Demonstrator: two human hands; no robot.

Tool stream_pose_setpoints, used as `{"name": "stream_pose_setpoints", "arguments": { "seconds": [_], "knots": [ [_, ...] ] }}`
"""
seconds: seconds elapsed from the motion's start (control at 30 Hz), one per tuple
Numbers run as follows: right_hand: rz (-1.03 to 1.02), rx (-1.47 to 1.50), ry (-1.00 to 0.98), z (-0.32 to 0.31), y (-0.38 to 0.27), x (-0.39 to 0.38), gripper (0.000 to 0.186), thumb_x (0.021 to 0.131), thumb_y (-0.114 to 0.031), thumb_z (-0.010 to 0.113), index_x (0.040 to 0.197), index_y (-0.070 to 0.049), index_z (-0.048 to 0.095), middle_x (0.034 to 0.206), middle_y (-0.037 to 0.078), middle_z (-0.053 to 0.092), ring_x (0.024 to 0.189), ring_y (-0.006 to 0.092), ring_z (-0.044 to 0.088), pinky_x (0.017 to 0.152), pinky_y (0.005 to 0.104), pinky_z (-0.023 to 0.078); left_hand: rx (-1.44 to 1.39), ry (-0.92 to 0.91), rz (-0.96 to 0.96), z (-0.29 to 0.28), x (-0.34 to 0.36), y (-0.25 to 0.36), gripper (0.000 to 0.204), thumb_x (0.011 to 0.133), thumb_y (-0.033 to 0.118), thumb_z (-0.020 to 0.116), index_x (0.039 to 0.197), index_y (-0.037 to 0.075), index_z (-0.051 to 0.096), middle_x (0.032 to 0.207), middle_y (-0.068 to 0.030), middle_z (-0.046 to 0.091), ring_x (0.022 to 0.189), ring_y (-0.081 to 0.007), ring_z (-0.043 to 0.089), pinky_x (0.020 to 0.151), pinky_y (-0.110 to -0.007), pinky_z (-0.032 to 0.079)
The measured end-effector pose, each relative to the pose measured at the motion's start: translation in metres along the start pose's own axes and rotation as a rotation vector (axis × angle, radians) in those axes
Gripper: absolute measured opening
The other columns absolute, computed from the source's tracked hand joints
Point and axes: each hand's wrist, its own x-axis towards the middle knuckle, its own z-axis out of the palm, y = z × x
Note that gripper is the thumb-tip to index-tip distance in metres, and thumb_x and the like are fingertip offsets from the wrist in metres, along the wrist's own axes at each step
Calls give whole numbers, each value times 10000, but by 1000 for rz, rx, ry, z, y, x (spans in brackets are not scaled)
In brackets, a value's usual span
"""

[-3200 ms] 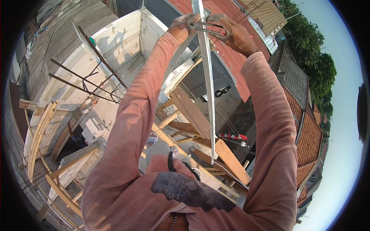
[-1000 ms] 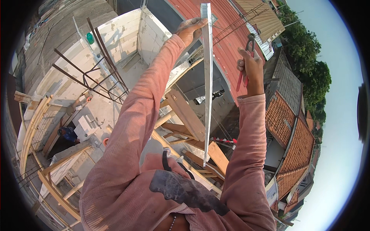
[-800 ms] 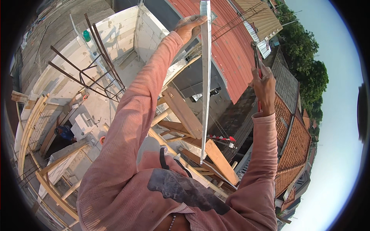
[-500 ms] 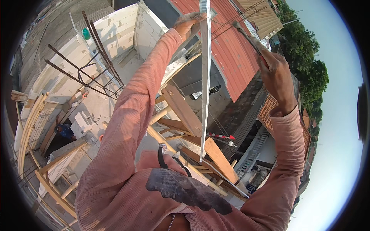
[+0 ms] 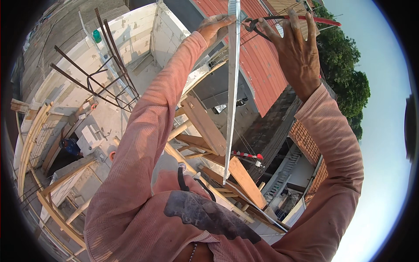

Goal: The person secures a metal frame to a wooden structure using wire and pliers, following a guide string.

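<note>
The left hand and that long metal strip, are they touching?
Touching. The head view shows the left hand with its fingers closed against the edge of the long metal strip near its top, no gap between them.

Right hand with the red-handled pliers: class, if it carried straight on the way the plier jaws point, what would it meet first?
The right hand aims the pliers leftward, so probably the upright metal strip that the left hand grips; depth is uncertain.

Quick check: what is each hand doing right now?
Left hand: closed on the upright metal strip.
Right hand: holding red-handled pincers near the strip's top.
</note>
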Motion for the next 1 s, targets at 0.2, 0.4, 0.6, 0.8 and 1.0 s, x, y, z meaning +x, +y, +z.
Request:
{"name": "stream_pose_setpoints", "arguments": {
  "seconds": [0.2, 0.4, 0.6, 0.8, 1.0],
  "knots": [
    [17, 68, 9, 5, -6, 1, 642, 902, -123, 598, 1475, -347, 415, 1107, 69, 558, 1324, 255, 398, 1192, 545, 228, 2, 13, 15, 8, -2, 2, 359, 914, 314, 725, 1121, 28, 660, 994, -39, 690, 917, -122, 656, 856, -285, 534],
    [44, 259, -180, 13, -8, -4, 594, 914, -150, 607, 1460, -306, 436, 1063, 54, 583, 1216, 260, 512, 1032, 523, 454, 7, 23, 21, 5, -1, 1, 411, 878, 345, 761, 1121, 28, 666, 1017, -50, 693, 958, -144, 663, 916, -293, 520],
    [73, 601, -227, 37, 0, -7, 465, 984, -293, 570, 1437, -245, 478, 823, 79, 629, 746, 266, 665, 661, 440, 579, 41, 34, 43, 4, 0, -5, 407, 871, 357, 767, 1109, 40, 675, 1011, -42, 694, 956, -142, 666, 916, -283, 519],
    [46, 1106, -375, 60, 11, 4, 521, 959, -450, 595, 1378, -144, 550, 716, 92, 613, 642, 210, 650, 533, 336, 547, 45, 20, 65, 2, 2, -7, 356, 890, 347, 750, 1088, 59, 680, 982, -21, 687, 919, -121, 655, 877, -282, 519],
    [616, 2226, -1009, 46, 12, 6, 768, 908, -506, 682, 1384, 53, 458, 759, 89, 559, 482, 116, 550, 406, 251, 471, 6, 18, 38, 5, 1, -5, 352, 900, 333, 741, 1094, 47, 675, 990, -17, 682, 920, -114, 650, 855, -269, 521]
  ]
}}
